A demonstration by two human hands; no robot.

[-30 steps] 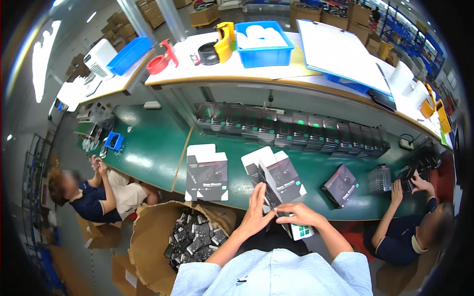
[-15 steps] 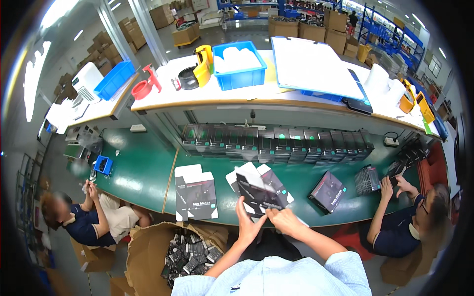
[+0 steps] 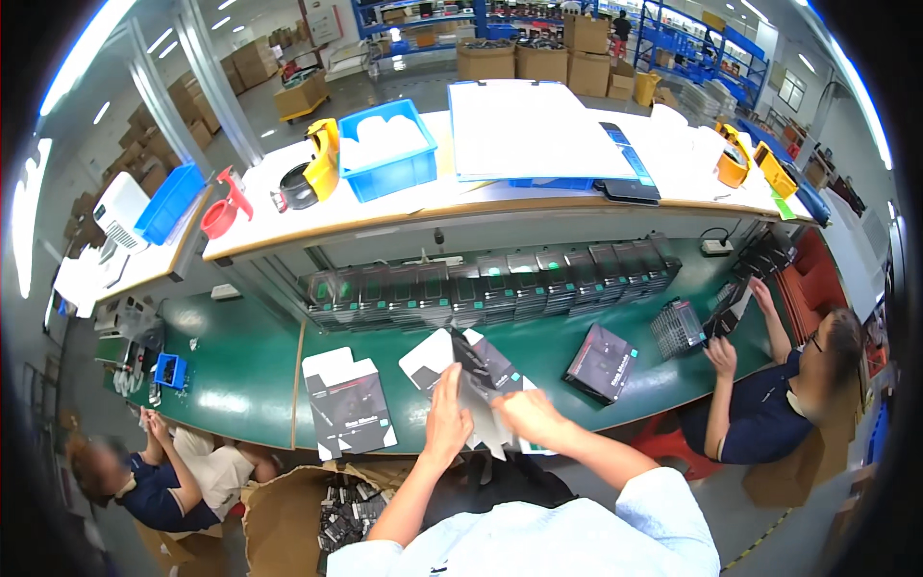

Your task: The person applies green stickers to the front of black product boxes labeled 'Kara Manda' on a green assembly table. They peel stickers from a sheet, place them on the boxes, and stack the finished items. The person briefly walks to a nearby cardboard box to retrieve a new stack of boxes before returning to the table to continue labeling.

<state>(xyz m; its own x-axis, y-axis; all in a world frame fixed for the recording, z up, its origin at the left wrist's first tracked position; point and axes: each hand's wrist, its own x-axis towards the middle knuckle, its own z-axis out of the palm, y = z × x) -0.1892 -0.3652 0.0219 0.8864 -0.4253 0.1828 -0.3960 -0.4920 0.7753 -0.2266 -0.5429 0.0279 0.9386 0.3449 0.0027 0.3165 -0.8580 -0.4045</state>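
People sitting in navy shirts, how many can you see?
2: one person at the left side of the green table, another person at the right side. Others could be hidden farther back.

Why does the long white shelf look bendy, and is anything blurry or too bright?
In the head view, the wide fisheye lens bends the shelf; in the same head view, the right hand looks slightly smeared, and the upper-left ceiling light glares white.

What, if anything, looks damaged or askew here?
The big carton at lower left has a ragged rim, as if torn. On the table, the box right of the right hand sits askew to the near edge.
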